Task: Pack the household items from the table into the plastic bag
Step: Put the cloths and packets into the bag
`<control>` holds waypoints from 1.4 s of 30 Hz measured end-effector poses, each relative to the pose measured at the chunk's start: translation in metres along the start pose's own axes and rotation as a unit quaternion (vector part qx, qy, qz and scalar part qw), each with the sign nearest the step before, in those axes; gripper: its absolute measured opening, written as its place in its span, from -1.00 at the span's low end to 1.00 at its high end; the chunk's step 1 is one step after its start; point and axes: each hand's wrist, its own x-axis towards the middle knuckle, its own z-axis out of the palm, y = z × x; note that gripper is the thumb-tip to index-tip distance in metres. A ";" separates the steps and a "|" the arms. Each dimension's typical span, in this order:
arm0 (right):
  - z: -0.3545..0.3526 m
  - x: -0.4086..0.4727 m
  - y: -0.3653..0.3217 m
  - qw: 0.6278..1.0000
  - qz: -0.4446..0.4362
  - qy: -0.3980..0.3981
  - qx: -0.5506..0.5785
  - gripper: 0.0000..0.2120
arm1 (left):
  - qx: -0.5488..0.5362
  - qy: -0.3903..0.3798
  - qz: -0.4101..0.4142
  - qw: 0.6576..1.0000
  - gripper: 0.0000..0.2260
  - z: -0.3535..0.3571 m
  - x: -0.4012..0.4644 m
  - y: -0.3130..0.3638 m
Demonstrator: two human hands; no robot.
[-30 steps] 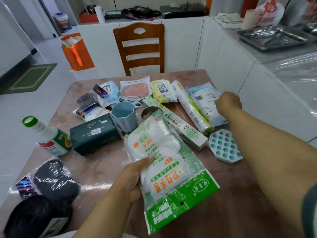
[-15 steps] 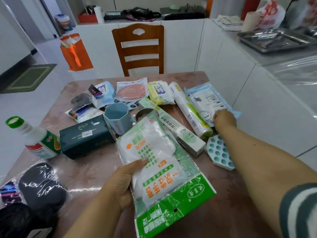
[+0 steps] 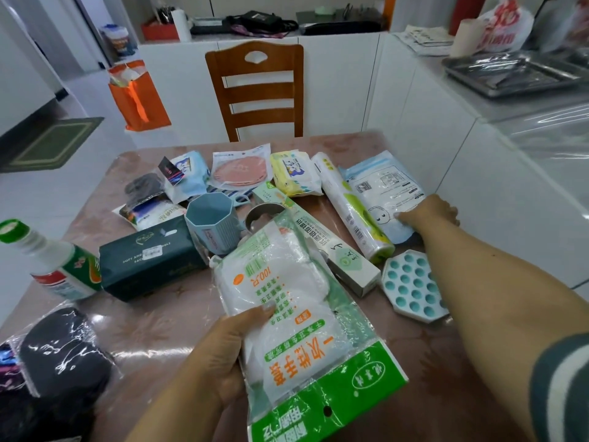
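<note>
The left hand [image 3: 220, 355] grasps the green-and-white glove pack [image 3: 296, 317] by its side, above the worktop [image 3: 153, 323]; it looks light, soft and slippery. The right hand [image 3: 430, 213] pinches the blue pouch [image 3: 382, 186] at its near edge, probably limp film.

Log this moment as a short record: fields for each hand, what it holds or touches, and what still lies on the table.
left hand: grips the glove pack, lifted above the table
right hand: reaches out, fingers on the near end of the blue pouch; grip not clear
table: still holds mug, tissue box, bottle, roll, ice tray, wipes, long box
plastic bag: cannot tell which it is
packing: nothing seen bagged yet
</note>
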 end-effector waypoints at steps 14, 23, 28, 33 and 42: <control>-0.093 -0.091 -0.058 0.897 -0.265 0.239 0.261 -0.67 | -0.015 0.056 0.031 0.998 -0.51 0.010 -0.009 -0.004; -0.139 -0.220 -0.070 0.824 -0.256 0.037 0.504 -0.83 | -0.038 0.023 0.055 0.997 -0.53 0.014 -0.015 -0.005; -0.059 -0.285 -0.001 0.946 -0.233 0.020 0.223 -0.75 | -0.119 -0.123 0.060 0.983 -0.24 0.007 -0.019 -0.005; -0.041 -0.295 0.011 0.956 -0.292 -0.038 -0.005 -0.71 | -0.043 -0.028 0.091 0.995 -0.66 0.013 -0.027 -0.011; -0.067 -0.247 -0.014 0.809 -0.040 -0.510 0.289 -0.29 | 0.033 0.006 0.076 0.997 -0.59 0.018 -0.038 -0.008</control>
